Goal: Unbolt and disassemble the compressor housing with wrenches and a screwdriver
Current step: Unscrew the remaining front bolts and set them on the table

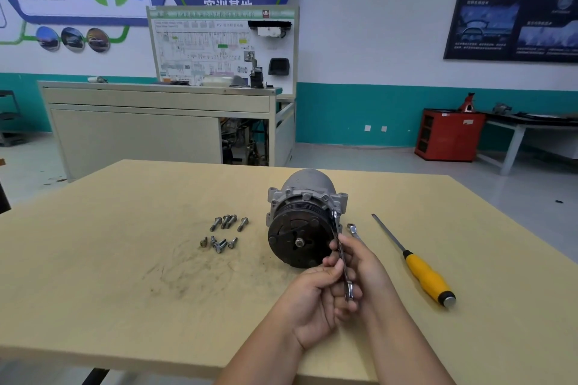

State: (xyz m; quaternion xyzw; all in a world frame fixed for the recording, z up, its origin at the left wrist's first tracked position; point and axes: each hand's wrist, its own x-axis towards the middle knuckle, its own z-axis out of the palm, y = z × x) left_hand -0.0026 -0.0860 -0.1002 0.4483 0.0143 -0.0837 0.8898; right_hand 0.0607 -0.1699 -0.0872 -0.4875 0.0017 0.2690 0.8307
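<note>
The grey compressor [305, 216] lies on the wooden table [125, 275], its black pulley facing me with a nut at the centre. A silver wrench [342, 259] runs from the housing's right flange down toward me. My left hand [316, 300] and my right hand [362, 269] both grip the wrench's shaft near its lower end. A second wrench [353, 230] lies just right of the compressor, partly hidden by my right hand. A yellow-handled screwdriver [419, 266] lies further right. Several loose bolts [223, 233] sit left of the compressor.
Dark scuff marks cover the table in front of the bolts. Beyond the table stand a beige training bench [156, 125], a red cabinet [447, 134] and a grey workbench [531, 131] along the wall.
</note>
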